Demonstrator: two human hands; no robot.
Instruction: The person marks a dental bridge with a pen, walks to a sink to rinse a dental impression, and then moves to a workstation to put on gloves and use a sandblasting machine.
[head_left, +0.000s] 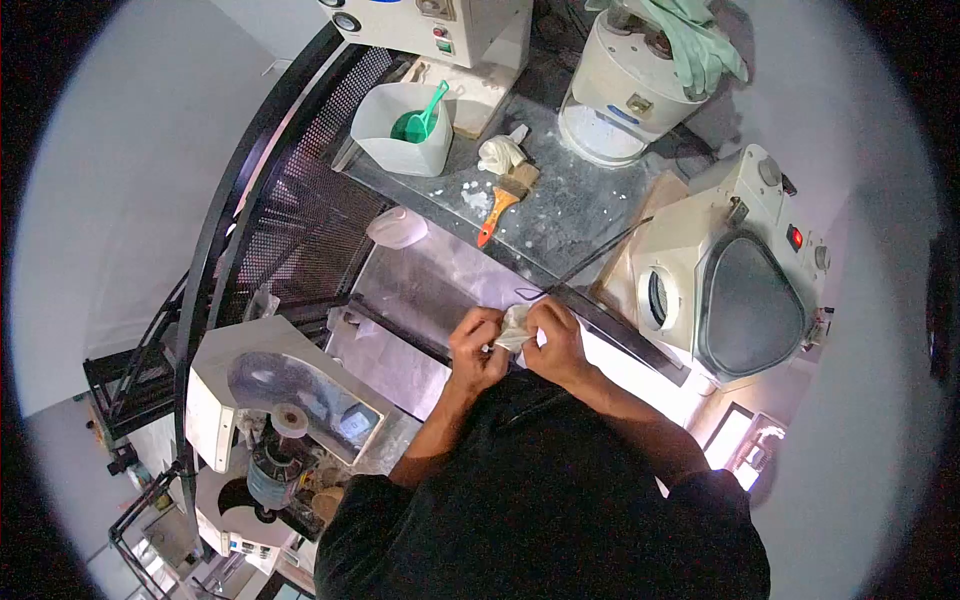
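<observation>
A crumpled off-white thing (514, 326), thin and soft like a rubber glove, is held in front of my chest between both hands. My left hand (477, 348) has its fingers closed on the near left part of it. On the other side my right hand (558, 343) pinches it with bent fingers. The fingers cover much of it, so its full shape is hidden. Ahead on the dark bench lies a similar crumpled off-white piece (500, 154), touching or close to an orange-handled brush (508, 200).
A white tub (400, 150) with a green scoop (428, 115) stands on the bench (585, 215). Machines stand around: one with green gloves (700, 50) on top, a cabinet with a dark window (752, 305) at right, and a polishing unit (290, 390) at left. White crumbs lie near the brush.
</observation>
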